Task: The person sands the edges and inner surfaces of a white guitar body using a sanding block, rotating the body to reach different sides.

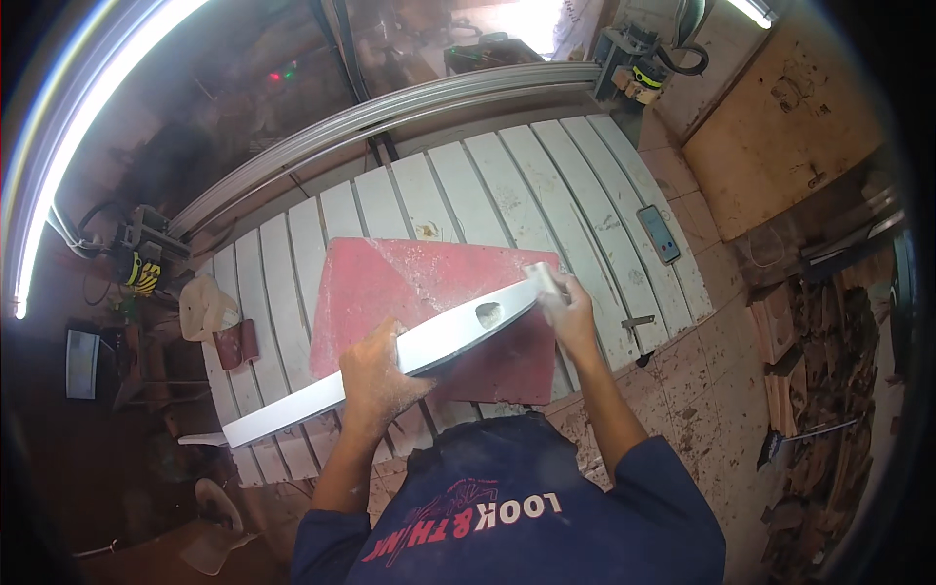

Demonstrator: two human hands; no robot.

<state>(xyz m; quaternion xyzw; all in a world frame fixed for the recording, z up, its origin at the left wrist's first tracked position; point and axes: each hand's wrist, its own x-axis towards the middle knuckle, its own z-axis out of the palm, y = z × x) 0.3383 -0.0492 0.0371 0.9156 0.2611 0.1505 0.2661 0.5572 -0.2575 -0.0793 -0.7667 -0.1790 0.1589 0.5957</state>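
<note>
A long white tapered board slants across the middle, with an oval recess near its narrower right end. My left hand is closed round it near the middle, thumb on the near side. My right hand is at the board's right tip, fingers closed on a small pale block; motion blurs it, and I cannot tell its exact kind. Under the board lies a dusty red sheet on a white slatted machine bed. White dust coats my left hand.
A phone and a small metal piece lie on the right slats. A beige cloth-like thing and a reddish-brown roll sit at the left edge. A metal gantry rail spans the far side. Wood scraps are piled right.
</note>
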